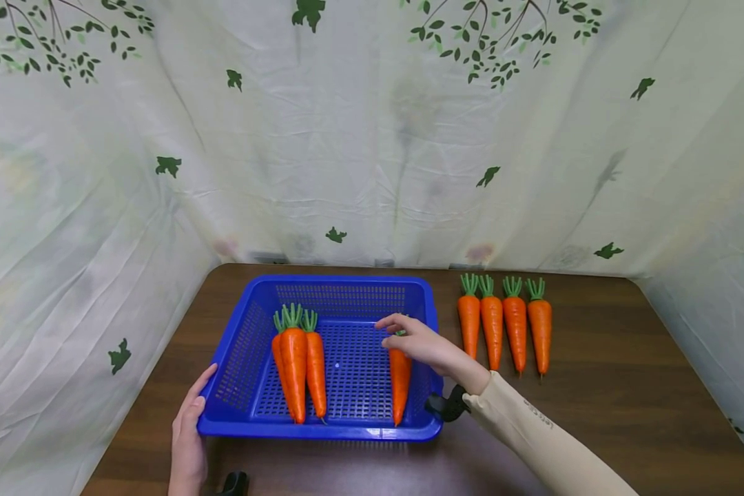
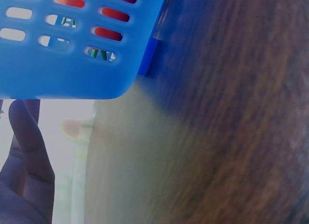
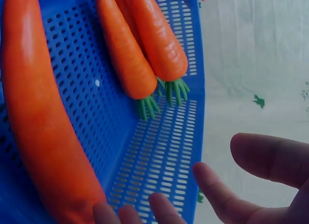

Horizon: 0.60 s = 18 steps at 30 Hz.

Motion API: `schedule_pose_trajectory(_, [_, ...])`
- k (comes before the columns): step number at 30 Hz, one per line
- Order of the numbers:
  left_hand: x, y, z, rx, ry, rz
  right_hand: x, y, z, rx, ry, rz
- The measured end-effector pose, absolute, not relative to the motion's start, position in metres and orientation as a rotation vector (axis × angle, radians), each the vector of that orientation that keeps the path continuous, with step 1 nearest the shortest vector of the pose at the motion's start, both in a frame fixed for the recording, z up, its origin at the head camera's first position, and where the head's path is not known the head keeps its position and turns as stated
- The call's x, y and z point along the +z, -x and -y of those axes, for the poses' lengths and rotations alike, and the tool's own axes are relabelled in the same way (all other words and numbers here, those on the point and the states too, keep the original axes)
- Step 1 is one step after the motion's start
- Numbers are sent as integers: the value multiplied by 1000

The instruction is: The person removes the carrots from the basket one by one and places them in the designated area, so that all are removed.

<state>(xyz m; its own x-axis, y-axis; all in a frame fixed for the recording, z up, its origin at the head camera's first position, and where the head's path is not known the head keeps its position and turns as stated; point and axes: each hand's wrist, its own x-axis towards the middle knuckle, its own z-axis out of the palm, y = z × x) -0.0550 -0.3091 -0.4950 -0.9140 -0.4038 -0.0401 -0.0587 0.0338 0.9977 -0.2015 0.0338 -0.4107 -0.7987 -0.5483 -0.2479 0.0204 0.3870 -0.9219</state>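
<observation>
A blue plastic basket [image 1: 341,286] with slotted walls sits on the table. My left hand [image 1: 190,430] is at its left rim, fingers fairly straight and touching the outer edge; in the left wrist view the thumb [image 2: 30,142] meets the rim. Over the basket's right side hovers my right hand [image 1: 418,341], its fingers spread and nothing held. Just below it lies a single carrot [image 1: 399,386], green top partly hidden by the hand. Three carrots [image 1: 294,372] lie together in the basket's left half, tops toward the back wall. The right wrist view shows fingertips close to the single carrot [image 3: 43,118].
To the right of the basket, several carrots [image 1: 514,331] lie in a row on the brown wooden table [image 1: 620,386], tops away from me. Behind and at both sides hangs a pale curtain [image 1: 359,151] with leaf prints. A black strap [image 1: 449,404] circles my right wrist.
</observation>
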Motion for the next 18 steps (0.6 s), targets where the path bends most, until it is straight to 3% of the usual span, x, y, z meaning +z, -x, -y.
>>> schedule_pose_trajectory(18, [-496, 55, 311, -1959, -467, 2070, -417, 199, -24, -1421, 360, -2187])
